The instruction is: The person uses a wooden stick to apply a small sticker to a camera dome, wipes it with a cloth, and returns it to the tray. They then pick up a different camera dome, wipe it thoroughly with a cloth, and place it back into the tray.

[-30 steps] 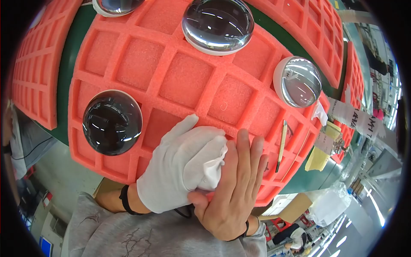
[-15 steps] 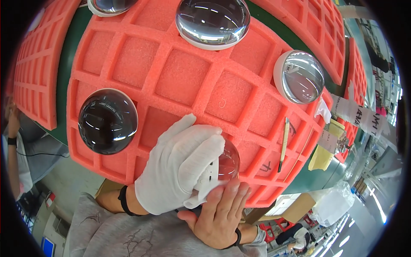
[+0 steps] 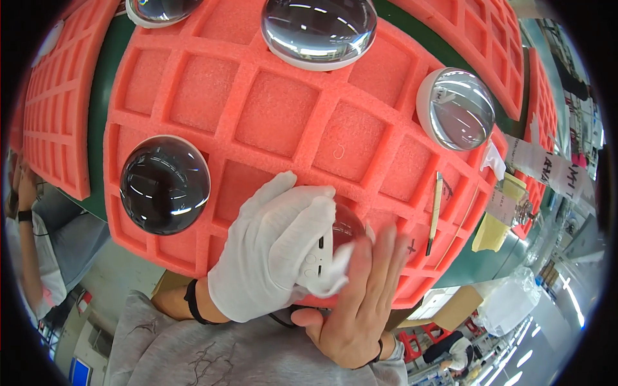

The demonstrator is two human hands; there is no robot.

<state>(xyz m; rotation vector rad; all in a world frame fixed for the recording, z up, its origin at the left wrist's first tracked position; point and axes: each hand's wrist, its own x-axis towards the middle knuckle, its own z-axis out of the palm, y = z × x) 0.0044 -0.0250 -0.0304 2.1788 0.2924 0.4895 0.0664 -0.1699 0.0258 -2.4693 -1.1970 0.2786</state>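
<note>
Head view | left hand [image 3: 267,251] — fingers holding 1 lens [image 3: 347,225] | right hand [image 3: 357,312] — straight fingers by cloth [image 3: 332,279], can't tell grip

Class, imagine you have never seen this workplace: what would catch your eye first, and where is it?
Probably the white-gloved left hand at lower centre, gripping a white-based dome, with a crumpled white cloth and the bare right hand just to its right. Next, perhaps, the glossy dark dome at the left of the red foam tray, and the large clear dome at the picture's top.
</note>
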